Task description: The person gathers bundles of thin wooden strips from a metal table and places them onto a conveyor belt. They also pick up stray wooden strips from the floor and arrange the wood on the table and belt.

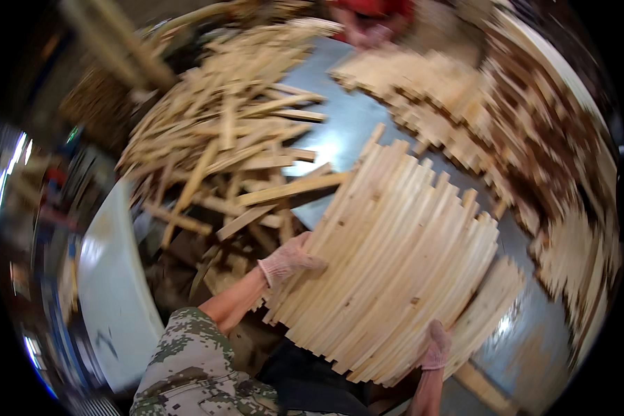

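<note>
A wide row of pale wooden strips (388, 263), lying side by side with uneven ends, is held between my two gloved hands. My left hand (291, 262), in a pinkish knit glove, grips its left edge with the thumb over the top. On the near right edge my right hand (436, 345), gloved alike, presses in from the side with its thumb up. The undersides of both hands are hidden by the wood. A smaller group of strips (489, 305) lies just beyond my right hand on the metal table (527, 347).
A jumbled heap of loose strips (222, 139) covers the table's left part. Stacked rows of strips (457, 97) line the far and right side. A person in red (378, 10) is at the far edge. A pale curved panel (114, 277) stands at my left.
</note>
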{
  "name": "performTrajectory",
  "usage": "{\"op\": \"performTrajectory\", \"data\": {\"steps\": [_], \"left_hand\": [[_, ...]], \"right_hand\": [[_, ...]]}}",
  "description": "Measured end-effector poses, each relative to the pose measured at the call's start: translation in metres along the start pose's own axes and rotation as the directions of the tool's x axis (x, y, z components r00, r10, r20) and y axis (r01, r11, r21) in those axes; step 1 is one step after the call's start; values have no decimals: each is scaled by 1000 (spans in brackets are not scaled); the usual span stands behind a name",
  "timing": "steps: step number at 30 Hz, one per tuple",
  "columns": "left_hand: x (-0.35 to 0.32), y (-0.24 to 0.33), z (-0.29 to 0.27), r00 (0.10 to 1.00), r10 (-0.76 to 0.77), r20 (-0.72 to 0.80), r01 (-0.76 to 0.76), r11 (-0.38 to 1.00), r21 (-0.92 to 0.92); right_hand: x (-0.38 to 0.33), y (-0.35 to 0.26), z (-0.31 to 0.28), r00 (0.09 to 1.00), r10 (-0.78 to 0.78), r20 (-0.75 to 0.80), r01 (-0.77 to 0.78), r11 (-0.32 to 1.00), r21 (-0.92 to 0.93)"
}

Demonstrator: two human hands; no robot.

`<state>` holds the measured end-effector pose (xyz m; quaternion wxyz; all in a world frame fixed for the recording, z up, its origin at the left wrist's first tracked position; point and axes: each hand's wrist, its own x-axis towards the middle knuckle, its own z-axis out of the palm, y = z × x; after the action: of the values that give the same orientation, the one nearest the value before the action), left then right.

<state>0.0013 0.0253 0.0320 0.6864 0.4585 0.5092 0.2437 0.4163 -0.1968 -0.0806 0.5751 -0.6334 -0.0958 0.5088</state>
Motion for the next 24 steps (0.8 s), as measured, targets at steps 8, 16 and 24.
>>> {"op": "performTrajectory", "data": {"steps": [8, 16, 24], "left_hand": [[-256, -63, -66, 884, 203, -422, -343, 894, -289], [-514, -169, -100, 550, 75, -832, -299, 948, -113], [-719, -290, -184, 479, -170, -861, -453, 792, -409]], "right_hand": [[-90, -62, 144, 778, -54, 626, 159, 981, -113], [-217, 27, 308, 407, 161, 899, 87, 973, -214], [-412, 157, 425, 274, 421, 865, 262, 832, -489]]}}
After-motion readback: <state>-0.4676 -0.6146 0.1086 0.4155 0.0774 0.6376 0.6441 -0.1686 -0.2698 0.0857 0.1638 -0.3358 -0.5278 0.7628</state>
